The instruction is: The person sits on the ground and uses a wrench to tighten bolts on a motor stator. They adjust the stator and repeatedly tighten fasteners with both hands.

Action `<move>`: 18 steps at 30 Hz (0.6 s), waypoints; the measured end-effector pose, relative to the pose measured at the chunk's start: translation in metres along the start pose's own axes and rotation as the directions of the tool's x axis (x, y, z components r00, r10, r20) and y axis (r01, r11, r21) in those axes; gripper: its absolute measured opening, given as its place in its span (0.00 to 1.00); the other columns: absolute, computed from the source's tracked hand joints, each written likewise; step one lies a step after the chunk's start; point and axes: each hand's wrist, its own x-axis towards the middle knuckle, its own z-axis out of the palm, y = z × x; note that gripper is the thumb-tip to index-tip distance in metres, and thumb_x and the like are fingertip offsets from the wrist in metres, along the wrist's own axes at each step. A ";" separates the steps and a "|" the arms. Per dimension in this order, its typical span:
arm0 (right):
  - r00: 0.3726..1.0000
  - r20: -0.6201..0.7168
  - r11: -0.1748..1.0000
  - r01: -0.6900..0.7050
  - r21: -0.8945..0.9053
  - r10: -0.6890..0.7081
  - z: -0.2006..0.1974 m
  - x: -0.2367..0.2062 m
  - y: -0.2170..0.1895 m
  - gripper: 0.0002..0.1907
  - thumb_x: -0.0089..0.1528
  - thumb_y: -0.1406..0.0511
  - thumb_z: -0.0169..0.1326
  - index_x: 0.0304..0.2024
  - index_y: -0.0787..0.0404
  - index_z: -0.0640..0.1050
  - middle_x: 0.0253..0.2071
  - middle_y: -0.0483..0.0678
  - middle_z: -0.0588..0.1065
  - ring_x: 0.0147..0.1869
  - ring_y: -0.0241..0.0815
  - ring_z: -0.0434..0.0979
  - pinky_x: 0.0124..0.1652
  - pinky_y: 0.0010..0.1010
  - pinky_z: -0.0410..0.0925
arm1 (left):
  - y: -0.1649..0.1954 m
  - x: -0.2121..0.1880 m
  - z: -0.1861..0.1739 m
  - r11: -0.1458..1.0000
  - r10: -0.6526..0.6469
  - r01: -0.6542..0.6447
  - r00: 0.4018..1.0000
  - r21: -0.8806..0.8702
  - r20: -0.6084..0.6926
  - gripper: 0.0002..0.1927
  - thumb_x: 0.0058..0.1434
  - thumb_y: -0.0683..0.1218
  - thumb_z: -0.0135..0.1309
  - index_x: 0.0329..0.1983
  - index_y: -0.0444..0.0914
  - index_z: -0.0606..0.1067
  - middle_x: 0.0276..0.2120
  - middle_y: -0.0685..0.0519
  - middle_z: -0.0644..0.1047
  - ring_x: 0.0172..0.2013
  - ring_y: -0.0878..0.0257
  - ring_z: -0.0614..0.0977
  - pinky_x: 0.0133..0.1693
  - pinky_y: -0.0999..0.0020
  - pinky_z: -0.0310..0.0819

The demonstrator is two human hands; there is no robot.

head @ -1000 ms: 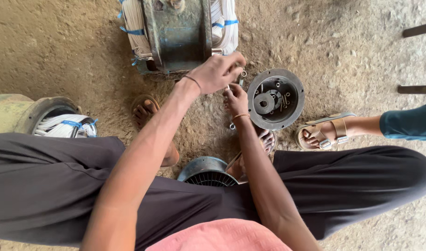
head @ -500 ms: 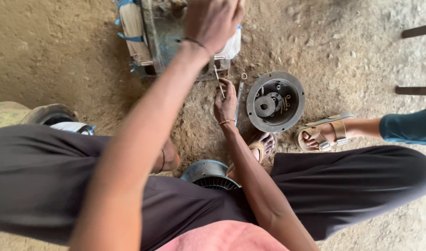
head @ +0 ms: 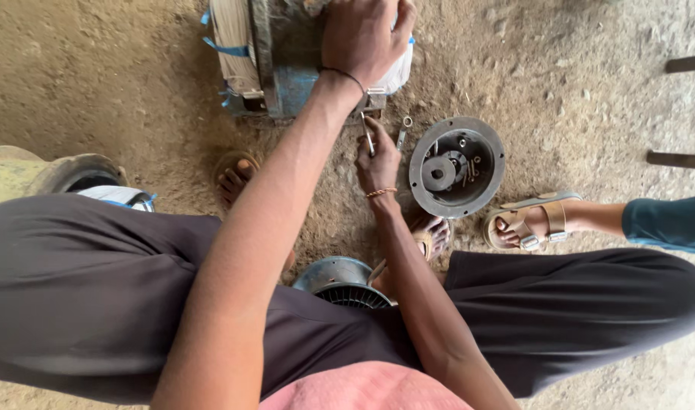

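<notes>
Fan cover (head: 340, 281) sits btwn my knees, nearest me. My right hand (head: 378, 163) is closed round a thin metal tool (head: 368, 140), just left of the round end cover (head: 457, 167) on the dirt. Small wrench (head: 403, 130) lies beside it. Farther out, left hand (head: 362, 34) grips top of the motor body (head: 286, 53).
</notes>
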 end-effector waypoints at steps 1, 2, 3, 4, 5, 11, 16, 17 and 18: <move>0.995 0.034 0.995 -0.096 0.018 0.095 -0.002 0.004 -0.003 0.23 0.63 0.76 0.52 0.60 0.55 0.75 0.36 0.49 0.82 0.29 0.38 0.80 0.28 0.29 0.76 | -0.001 0.001 0.002 1.000 -0.023 0.024 0.999 -0.021 0.030 0.12 0.70 0.48 0.55 0.30 0.41 0.75 0.17 0.54 0.73 0.16 0.62 0.73 0.25 0.60 0.70; 0.979 0.072 0.981 -0.194 0.029 0.191 -0.005 0.008 -0.005 0.20 0.64 0.75 0.52 0.58 0.56 0.74 0.34 0.50 0.82 0.26 0.37 0.79 0.24 0.28 0.74 | -0.002 0.001 0.002 1.000 -0.014 0.014 1.000 -0.016 0.013 0.11 0.70 0.48 0.54 0.31 0.41 0.75 0.18 0.54 0.73 0.18 0.62 0.74 0.26 0.60 0.71; 0.952 0.110 0.956 -0.291 0.035 0.285 -0.008 0.013 -0.007 0.17 0.65 0.73 0.52 0.57 0.57 0.74 0.33 0.50 0.81 0.23 0.36 0.78 0.19 0.27 0.73 | -0.002 0.002 0.003 1.000 -0.005 0.005 1.000 -0.012 -0.003 0.10 0.70 0.47 0.53 0.31 0.41 0.75 0.19 0.54 0.73 0.19 0.63 0.75 0.27 0.60 0.71; 0.966 0.088 0.966 -0.250 0.057 0.245 -0.010 0.018 -0.009 0.15 0.65 0.73 0.53 0.54 0.59 0.74 0.32 0.50 0.81 0.23 0.35 0.79 0.19 0.27 0.73 | -0.003 0.002 0.002 1.000 0.007 -0.007 1.000 -0.009 -0.019 0.09 0.70 0.47 0.53 0.32 0.42 0.75 0.20 0.54 0.73 0.20 0.63 0.76 0.29 0.60 0.72; 0.977 0.065 0.975 -0.210 0.079 0.205 -0.011 0.023 -0.010 0.13 0.65 0.72 0.54 0.52 0.62 0.73 0.32 0.50 0.81 0.22 0.35 0.80 0.19 0.26 0.73 | -0.003 0.002 0.002 1.000 0.009 -0.010 1.000 -0.025 -0.029 0.09 0.70 0.47 0.52 0.33 0.42 0.75 0.20 0.54 0.74 0.21 0.63 0.76 0.29 0.61 0.73; 0.995 -0.096 0.998 0.006 0.065 0.000 -0.001 0.050 -0.019 0.05 0.67 0.71 0.55 0.45 0.64 0.74 0.28 0.50 0.82 0.24 0.35 0.83 0.21 0.24 0.77 | 0.001 0.000 -0.004 0.997 -0.058 0.061 0.996 -0.050 0.061 0.09 0.70 0.46 0.53 0.34 0.40 0.76 0.22 0.51 0.76 0.23 0.60 0.78 0.34 0.58 0.74; 0.990 -0.142 0.981 0.025 0.195 0.003 -0.023 0.042 -0.016 0.07 0.68 0.68 0.58 0.41 0.63 0.73 0.30 0.51 0.83 0.29 0.37 0.86 0.26 0.25 0.78 | 0.004 0.010 -0.011 0.994 0.064 -0.072 0.994 -0.083 -0.087 0.07 0.67 0.45 0.52 0.31 0.45 0.73 0.25 0.55 0.79 0.29 0.61 0.81 0.51 0.52 0.68; 0.990 -0.142 0.982 0.006 0.190 0.021 -0.029 0.038 -0.012 0.07 0.69 0.67 0.58 0.41 0.63 0.72 0.30 0.50 0.82 0.30 0.36 0.86 0.25 0.26 0.78 | 0.006 0.010 -0.012 0.996 0.039 -0.044 0.997 -0.081 -0.064 0.06 0.67 0.45 0.52 0.33 0.45 0.74 0.26 0.55 0.79 0.31 0.60 0.81 0.51 0.54 0.67; 0.989 -0.146 0.983 -0.011 0.185 0.039 -0.034 0.034 -0.008 0.08 0.69 0.66 0.58 0.40 0.62 0.72 0.30 0.50 0.82 0.31 0.36 0.87 0.25 0.26 0.78 | 0.007 0.009 -0.014 0.997 0.017 -0.021 0.999 -0.079 -0.042 0.04 0.67 0.45 0.53 0.34 0.45 0.74 0.27 0.54 0.79 0.34 0.59 0.81 0.52 0.55 0.66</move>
